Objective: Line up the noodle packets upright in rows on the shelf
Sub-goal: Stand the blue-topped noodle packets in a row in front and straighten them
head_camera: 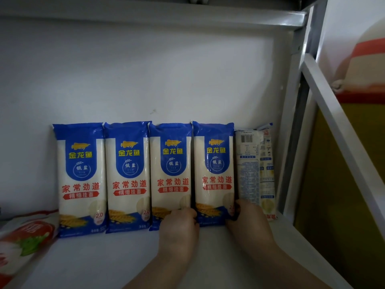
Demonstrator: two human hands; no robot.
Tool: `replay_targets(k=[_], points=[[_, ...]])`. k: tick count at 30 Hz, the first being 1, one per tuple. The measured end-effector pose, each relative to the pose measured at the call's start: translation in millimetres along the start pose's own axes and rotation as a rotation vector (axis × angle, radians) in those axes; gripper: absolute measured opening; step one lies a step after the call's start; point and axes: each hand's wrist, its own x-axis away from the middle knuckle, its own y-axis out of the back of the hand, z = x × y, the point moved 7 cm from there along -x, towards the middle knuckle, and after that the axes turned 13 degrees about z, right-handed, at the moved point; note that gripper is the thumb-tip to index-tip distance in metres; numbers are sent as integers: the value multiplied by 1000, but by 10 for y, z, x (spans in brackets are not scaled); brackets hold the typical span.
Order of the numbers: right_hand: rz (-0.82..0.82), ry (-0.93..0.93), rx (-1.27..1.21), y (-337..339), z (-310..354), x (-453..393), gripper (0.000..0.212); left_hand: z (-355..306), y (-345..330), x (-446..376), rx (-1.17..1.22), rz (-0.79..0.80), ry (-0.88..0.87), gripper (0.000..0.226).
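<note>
Packets: four blue noodle packets [151, 176] stand in a row, middle of frame.
Left hand [179, 228]: fingers curled on the fourth packet [214, 174], left edge.
Right hand [248, 220]: seems to grip its right edge.
Shelf [104, 263]: white.

A single head-worn view looks forward and slightly down into a white shelf [129, 253] compartment from close in front of it. It faces the back wall [145, 69] nearly square on, with the shelf floor filling the near part of the picture and the underside of the upper shelf [145, 9] running along the far top edge. The wide lens bends the right upright post [295, 122] and the edges. Both forearms enter from the near bottom edge, right of centre, reaching far into the compartment. At the far right, the view passes the frame to a yellow area [343, 184].
</note>
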Motion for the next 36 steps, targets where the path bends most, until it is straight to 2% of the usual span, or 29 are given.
replay_targets(k=[2,4,7,9,11,13,16,19,21,23,25,26,28,29,33,36], points=[[2,30,17,28,85,55,37,-46,64,40,29,5,-28,21],[-44,128,65,95,233,119,61,-74,213,80,52,-46,-82,30],[-42,297,291,144,539,173,84,-163,539,95,-77,-195,-167,49],[23,340,413,107,659,151,86,-195,650,29,-242,-171,-127,75],[78,350,511,35,711,107,86,-92,684,-66,-332,-95,-69,92],[112,351,586,-52,711,61,87,4,684,-107,-390,-15,-19,95],[135,336,618,-138,676,-1,87,68,610,-126,-329,72,-1,93],[165,326,601,-147,670,-24,88,92,569,-171,-309,78,1,93],[150,332,517,-86,695,6,88,76,564,-182,-312,84,15,92],[27,283,233,95,694,38,86,24,599,-148,-315,72,27,92],[-142,227,-54,285,633,34,74,-108,640,-133,-339,29,-44,90],[-181,198,-118,348,624,5,64,-216,692,-144,-350,-33,-124,87],[-155,154,-244,418,638,-115,42,-374,844,-207,-364,-179,-224,80],[-115,123,-319,446,655,-194,36,-410,913,-278,-378,-200,-224,77],[-68,90,-480,684,807,-536,30,-407,1041,-613,-524,-94,-149,74],[-80,64,-487,838,903,-707,35,-313,1061,-712,-546,-52,-188,69]])
